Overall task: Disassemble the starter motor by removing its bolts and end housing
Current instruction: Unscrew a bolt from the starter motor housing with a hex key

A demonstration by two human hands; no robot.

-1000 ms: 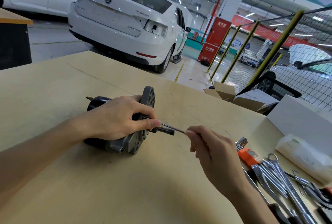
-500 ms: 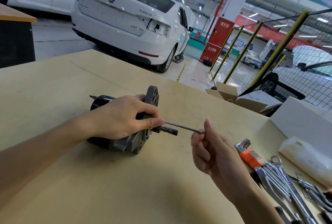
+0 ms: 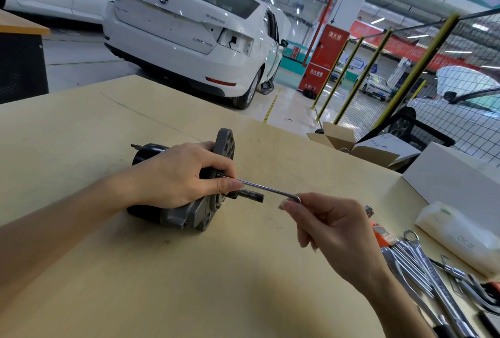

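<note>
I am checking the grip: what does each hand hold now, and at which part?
Left hand grips the starter motor around its body. Right hand pinches the hex key at its bent outer end.

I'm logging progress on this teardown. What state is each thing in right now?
starter motor: on its side, end housing attached.
hex key: seated in the housing face.
left hand: grips the motor.
right hand: pinches the key's bent end.
cardboard box: flaps open.
</note>
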